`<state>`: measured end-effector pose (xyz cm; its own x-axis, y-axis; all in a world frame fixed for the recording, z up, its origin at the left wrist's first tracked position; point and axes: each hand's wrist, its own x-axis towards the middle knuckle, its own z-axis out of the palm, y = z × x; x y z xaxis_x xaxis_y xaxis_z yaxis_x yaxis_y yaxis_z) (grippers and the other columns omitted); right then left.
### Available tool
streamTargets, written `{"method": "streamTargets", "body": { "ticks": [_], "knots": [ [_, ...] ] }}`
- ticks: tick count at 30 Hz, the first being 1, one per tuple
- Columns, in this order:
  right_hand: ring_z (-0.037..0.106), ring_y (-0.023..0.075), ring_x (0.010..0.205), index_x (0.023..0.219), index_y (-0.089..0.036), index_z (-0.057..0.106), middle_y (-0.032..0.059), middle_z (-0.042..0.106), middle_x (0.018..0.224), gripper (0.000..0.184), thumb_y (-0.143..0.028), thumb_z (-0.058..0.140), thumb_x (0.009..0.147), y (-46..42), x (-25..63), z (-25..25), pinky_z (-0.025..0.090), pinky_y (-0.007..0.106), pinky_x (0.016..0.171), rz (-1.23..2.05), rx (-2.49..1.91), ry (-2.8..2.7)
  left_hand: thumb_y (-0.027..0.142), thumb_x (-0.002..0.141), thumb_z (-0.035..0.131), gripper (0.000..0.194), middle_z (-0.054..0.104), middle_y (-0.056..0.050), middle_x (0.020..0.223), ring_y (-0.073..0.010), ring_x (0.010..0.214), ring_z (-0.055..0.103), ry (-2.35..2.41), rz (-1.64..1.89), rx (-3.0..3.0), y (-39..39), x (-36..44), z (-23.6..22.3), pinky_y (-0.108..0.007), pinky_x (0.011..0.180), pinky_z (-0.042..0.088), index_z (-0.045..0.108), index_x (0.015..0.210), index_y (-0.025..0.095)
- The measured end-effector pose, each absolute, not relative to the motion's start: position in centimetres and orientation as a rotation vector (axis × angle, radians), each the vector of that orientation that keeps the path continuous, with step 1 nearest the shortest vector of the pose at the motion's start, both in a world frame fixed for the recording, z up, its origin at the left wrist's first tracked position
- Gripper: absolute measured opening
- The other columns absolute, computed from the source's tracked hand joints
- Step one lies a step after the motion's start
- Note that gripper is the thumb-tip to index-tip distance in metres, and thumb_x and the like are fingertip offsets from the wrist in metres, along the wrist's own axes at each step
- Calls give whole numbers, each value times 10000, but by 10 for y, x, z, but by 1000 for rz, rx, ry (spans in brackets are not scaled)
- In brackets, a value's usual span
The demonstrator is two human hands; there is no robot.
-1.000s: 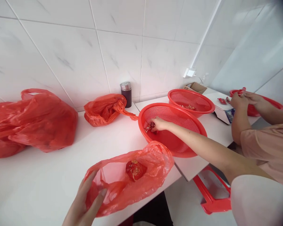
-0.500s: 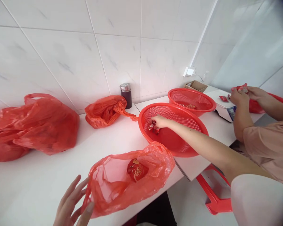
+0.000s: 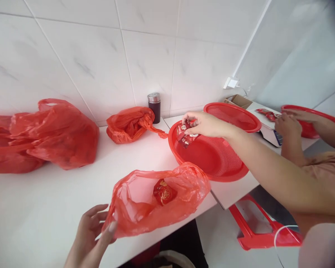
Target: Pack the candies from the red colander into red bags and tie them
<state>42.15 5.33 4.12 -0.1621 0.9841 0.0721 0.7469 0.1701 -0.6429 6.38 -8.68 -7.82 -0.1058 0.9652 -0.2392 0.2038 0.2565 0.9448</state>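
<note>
Over the left part of the near basket (image 3: pixel 206 156), small red packets (image 3: pixel 185 138) are held by the right hand (image 3: pixel 205 124); its fingers are closed on them, and their printed faces are partly exposed below the fingers. The exact number held cannot be told. At the left edge of a gaping bag (image 3: pixel 145 223), the left hand (image 3: pixel 91 236) is placed with its fingers parted from the thumb; a firm grip on the film cannot be confirmed. Inside that bag, a red pouch (image 3: pixel 164 192) with gold markings is noted. The bag is set on the white surface (image 3: pixel 72 201), on the near side of the basket. Toward the tiled wall (image 3: pixel 147 56), a crumpled bag (image 3: pixel 125 128) is found beside a dark flask (image 3: pixel 154 111) with a silver lid. Farther left, bulging bags (image 3: pixel 67 137) are seen. Behind the near basket, a second basket (image 3: pixel 231 117) is positioned, with a scale (image 3: pixel 269 134) to its right. By the scale, a co-worker's hand (image 3: pixel 289 125) is observed. Below, a red stool (image 3: pixel 257 239) is recorded.
</note>
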Motion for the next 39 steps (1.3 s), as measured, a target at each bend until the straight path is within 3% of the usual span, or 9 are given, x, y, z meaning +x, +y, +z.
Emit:
{"method": "streamTargets", "body": {
  "ticks": [4, 7, 12, 15, 19, 24, 33, 39],
  "knots": [
    [586, 96, 746, 964, -219, 547, -18, 602, 950, 245, -125, 637, 756, 12, 355, 55, 457, 196, 629, 959, -1299, -2050, 539, 752, 665, 372, 663, -30, 892, -185, 771, 606, 1391, 928, 1101, -83, 71, -74, -279, 673, 522, 586, 934, 224],
    [561, 98, 740, 929, -224, 550, -24, 584, 898, 246, -80, 636, 750, -8, 309, 24, 454, 203, 638, 1074, -1159, -2233, 469, 783, 669, 281, 643, -17, 830, -156, 728, 580, 1233, 974, 994, -79, 71, -76, -268, 676, 509, 620, 853, 201],
    [530, 136, 844, 881, -204, 539, 24, 524, 957, 250, 12, 558, 755, -8, 272, -54, 446, 254, 727, 839, -1100, -2423, 371, 765, 703, 195, 648, -10, 818, -141, 699, 573, 1066, 1046, 779, -82, 67, -70, -244, 629, 497, 661, 849, 200],
    [533, 173, 939, 893, -196, 538, 44, 525, 969, 230, -1, 559, 774, 0, 268, -76, 442, 279, 764, 719, -1125, -2423, 346, 753, 716, 175, 673, -15, 843, -143, 733, 597, 1102, 1102, 740, -87, 62, -66, -219, 638, 492, 666, 836, 199],
    [535, 164, 950, 872, -197, 522, 39, 548, 984, 208, -11, 557, 787, 7, 273, -68, 432, 271, 779, 717, -1071, -2391, 368, 748, 725, 205, 682, -30, 863, -169, 775, 620, 1128, 1104, 779, -87, 51, -70, -234, 658, 505, 666, 842, 194],
    [536, 121, 824, 903, -214, 531, 26, 538, 1045, 239, -9, 530, 781, 6, 281, -43, 429, 256, 740, 856, -1186, -2344, 379, 763, 715, 207, 681, -24, 863, -147, 726, 586, 1129, 1104, 830, -82, 45, -77, -236, 659, 505, 674, 868, 206],
    [564, 141, 926, 931, -224, 568, 13, 602, 1037, 211, -55, 561, 804, -3, 284, -39, 445, 262, 778, 1055, -1190, -2332, 390, 756, 722, 215, 684, -24, 877, -160, 802, 602, 1165, 1115, 816, -81, 44, -78, -229, 702, 509, 677, 862, 208],
    [605, 135, 901, 938, -222, 600, 3, 659, 997, 236, -55, 445, 876, -2, 286, -46, 462, 285, 800, 1054, -1155, -2281, 404, 758, 714, 228, 689, -23, 889, -151, 759, 580, 1203, 1117, 846, -81, 42, -81, -226, 656, 485, 675, 886, 219]
  ]
}}
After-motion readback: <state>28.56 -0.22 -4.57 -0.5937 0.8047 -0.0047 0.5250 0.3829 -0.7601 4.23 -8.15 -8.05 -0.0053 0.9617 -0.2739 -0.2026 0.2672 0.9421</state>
